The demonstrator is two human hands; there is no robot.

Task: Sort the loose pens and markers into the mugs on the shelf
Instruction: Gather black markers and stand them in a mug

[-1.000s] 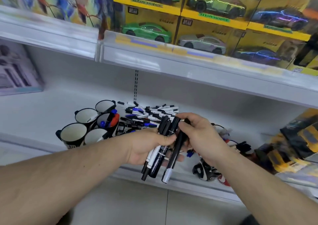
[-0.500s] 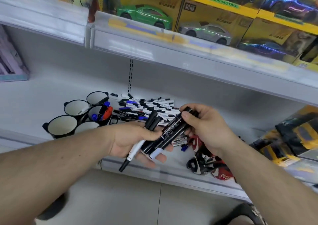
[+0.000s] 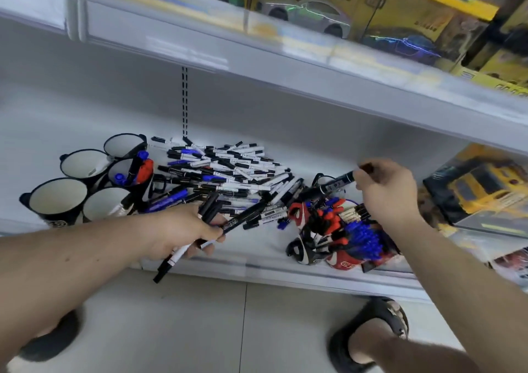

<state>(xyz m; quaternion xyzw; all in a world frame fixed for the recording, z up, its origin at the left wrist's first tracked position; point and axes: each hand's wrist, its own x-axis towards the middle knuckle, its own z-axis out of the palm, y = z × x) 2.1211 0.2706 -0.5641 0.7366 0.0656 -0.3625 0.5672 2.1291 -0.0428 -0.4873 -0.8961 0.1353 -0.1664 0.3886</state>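
Note:
A heap of loose black, white and blue markers lies on the white shelf. At its left stand several black mugs with white insides; one mug holds blue and red markers. My left hand grips a bundle of black markers near the shelf's front edge. My right hand holds one black marker above the right-hand mugs, which are filled with red, blue and black markers.
An upper shelf with boxed toy cars overhangs the work area. Boxed yellow toy trucks sit at the right. Below the shelf are a tiled floor and my feet in black sandals.
My hands have separated. The right hand took one black marker out of the bundle and carried it right, over the filled mugs. The left hand keeps the remaining bundle.

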